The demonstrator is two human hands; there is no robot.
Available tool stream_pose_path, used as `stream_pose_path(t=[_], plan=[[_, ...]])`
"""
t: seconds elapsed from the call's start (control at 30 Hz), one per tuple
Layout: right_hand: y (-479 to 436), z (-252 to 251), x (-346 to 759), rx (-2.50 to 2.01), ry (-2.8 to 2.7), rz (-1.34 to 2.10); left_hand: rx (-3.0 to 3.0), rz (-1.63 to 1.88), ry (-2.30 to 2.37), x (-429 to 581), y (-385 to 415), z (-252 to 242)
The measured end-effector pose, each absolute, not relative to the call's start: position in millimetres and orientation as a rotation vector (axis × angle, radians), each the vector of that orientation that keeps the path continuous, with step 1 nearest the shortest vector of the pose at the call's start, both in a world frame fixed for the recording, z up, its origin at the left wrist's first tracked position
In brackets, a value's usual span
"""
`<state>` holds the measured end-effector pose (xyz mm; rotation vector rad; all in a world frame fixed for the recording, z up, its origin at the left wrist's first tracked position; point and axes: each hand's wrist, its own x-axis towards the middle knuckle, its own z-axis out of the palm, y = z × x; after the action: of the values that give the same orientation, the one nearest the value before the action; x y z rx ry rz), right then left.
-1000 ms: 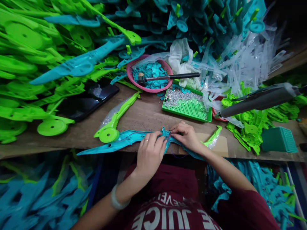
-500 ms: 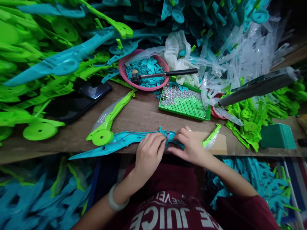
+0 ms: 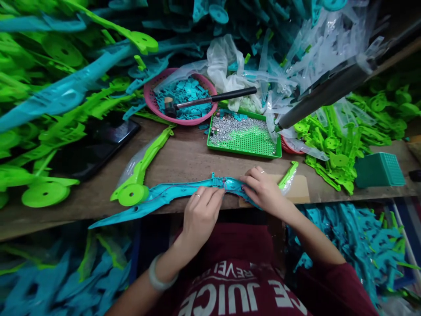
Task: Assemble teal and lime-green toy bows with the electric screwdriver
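Note:
A long blue plastic shell (image 3: 177, 188), with a thin dark wire lying along its inside, rests along the table's front edge. My left hand (image 3: 202, 213) is closed at the middle of the shell, fingertips together on its near rim beside the wire. Further right, my right hand (image 3: 265, 193) grips the shell's right end, its fingers curled over the part and hiding some of it. Against the shell's left portion stands a lime-green plastic piece (image 3: 133, 193) with a round disc and a clear blade. A smaller green piece (image 3: 289, 175) with a clear part lies just beyond my right hand.
Behind are a pink basket (image 3: 148, 103) of blue bits with a hammer (image 3: 210, 100) across it, and a green tray (image 3: 256, 151) of small screws. A dark power tool (image 3: 325, 94) hangs at the right. Green and blue parts are heaped on the left, back and right.
The view has shifted slightly. My right hand has closed in on the shell's right end, its thumb no longer stretched out. More of the shell's middle shows between my hands.

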<state>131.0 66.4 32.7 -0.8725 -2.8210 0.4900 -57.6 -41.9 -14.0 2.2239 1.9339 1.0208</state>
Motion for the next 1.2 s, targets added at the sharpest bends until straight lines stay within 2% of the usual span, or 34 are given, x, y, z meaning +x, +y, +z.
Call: stream_pose_path(t=[0.1,0.33,0.5,0.6,0.77,0.87,1.03,1.2], plan=[[60.8,41.3,129.3,-0.771,-2.893,0.58,2.252,1.02,2.004,-56.2,-42.0,-14.0],[34.0,34.5,129.3,-0.771,-3.049,0.058,2.44,0.852,2.008,-58.1,-40.2,-9.4],[27.6,25.5,138.8,-0.904,-2.962,0.019,2.605,0.755,1.917,-65.0,-34.1,-5.7],[28.8,22.6,142.4,-0.937,-2.884,0.188,2.693,0.642,1.745,-73.1,-28.1,-2.0],[40.5,24.7,147.2,-1.011,-2.416,0.996,2.691,0.589,1.608,-85.1,-18.0,0.6],[49.7,29.5,149.7,-1.066,-2.15,1.32,2.779,0.584,1.567,-88.4,-14.9,-0.7],[57.8,34.0,149.4,-0.955,-2.134,1.522,2.906,0.632,1.537,-88.4,-15.1,-2.4],[57.0,28.3,147.4,-0.912,-2.179,1.409,2.795,0.581,1.477,-91.2,-13.4,-5.3]])
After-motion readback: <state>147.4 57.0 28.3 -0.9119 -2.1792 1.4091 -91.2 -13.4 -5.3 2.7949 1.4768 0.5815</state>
